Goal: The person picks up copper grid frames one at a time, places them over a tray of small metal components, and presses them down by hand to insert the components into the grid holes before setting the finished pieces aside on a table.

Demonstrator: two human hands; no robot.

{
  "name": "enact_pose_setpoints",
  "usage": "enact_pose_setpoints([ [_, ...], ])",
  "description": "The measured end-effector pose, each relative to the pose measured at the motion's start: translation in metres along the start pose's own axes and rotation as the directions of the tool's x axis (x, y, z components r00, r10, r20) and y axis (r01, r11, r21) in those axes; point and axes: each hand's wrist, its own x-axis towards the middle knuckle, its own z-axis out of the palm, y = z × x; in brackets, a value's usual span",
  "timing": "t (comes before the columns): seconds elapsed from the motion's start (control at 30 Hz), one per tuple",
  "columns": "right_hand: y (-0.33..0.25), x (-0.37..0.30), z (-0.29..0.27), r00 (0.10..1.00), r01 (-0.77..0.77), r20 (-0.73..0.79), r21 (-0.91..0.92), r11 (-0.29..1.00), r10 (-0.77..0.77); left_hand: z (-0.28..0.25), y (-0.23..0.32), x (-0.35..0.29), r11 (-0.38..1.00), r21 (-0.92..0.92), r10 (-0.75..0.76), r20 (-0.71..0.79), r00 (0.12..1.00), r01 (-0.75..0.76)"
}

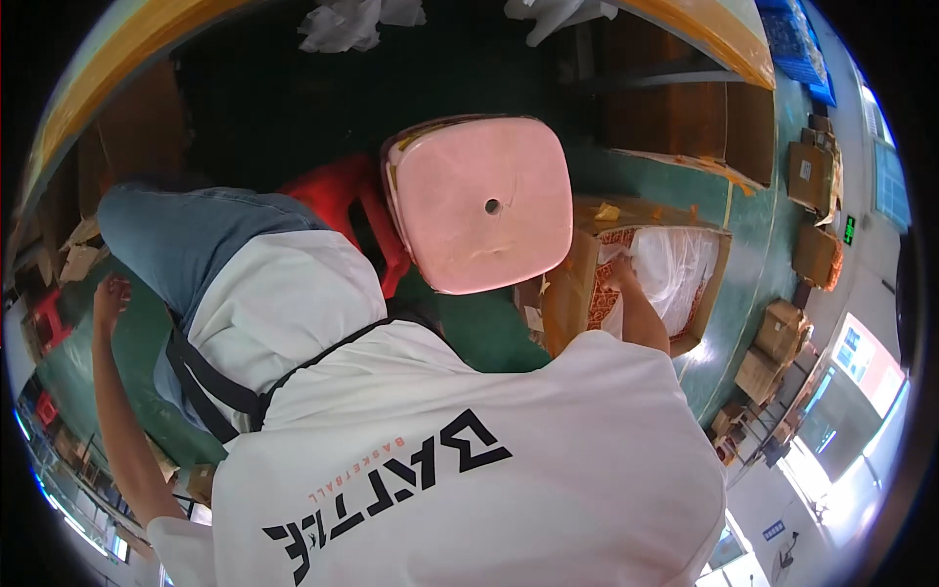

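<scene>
My right hand (620,274) reaches down into an open cardboard box (564,303) on the right, at the edge of a clear plastic bag (680,269). Its fingertips are against the bag and red patterned packets (599,305), and their grip is too small to make out. Out to the left hangs my left hand (111,295), loosely curled with fingers apart and nothing in it, beside my jeans. A pink square stool seat (484,210) with a central hole stands between my legs and the box.
A red plastic stool (337,201) is next to the pink one. Another large carton (675,117) sits behind the box, below a tan-edged table (709,34). Several cartons (812,176) line the far right wall. White crumpled sheets (357,22) lie at the top.
</scene>
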Motion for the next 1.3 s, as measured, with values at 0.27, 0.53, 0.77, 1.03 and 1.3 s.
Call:
enact_pose_setpoints([
  [0.27, -0.023, -0.056, 0.042, 0.99, 0.141, 0.049, -0.123, 0.982, -0.135, -0.014, -0.005, 0.003, 0.999, -0.05, 0.018, -0.027, 0.999, -0.019],
  [0.53, -0.026, -0.054, 0.024, 0.863, 0.374, -0.159, -0.437, 0.818, -0.479, -0.015, -0.024, 0.003, 1.0, 0.022, 0.016, -0.01, 1.0, -0.016],
  [0.77, -0.063, -0.059, 0.012, 0.83, 0.2, -0.249, -0.702, 0.684, -0.499, -0.012, 0.002, 0.006, 0.99, 0.12, 0.09, -0.094, 0.992, -0.079],
  [1.03, -0.035, -0.073, 0.0, 0.681, 0.074, -0.02, -0.993, 0.095, -0.732, -0.024, 0.007, 0.002, 0.997, -0.069, 0.038, 0.002, 0.999, -0.037],
  [1.3, -0.006, -0.069, 0.012, 0.881, 0.214, 0.094, -0.953, 0.214, -0.463, -0.011, 0.006, -0.002, 1.0, -0.003, 0.003, -0.027, 1.0, -0.003],
])
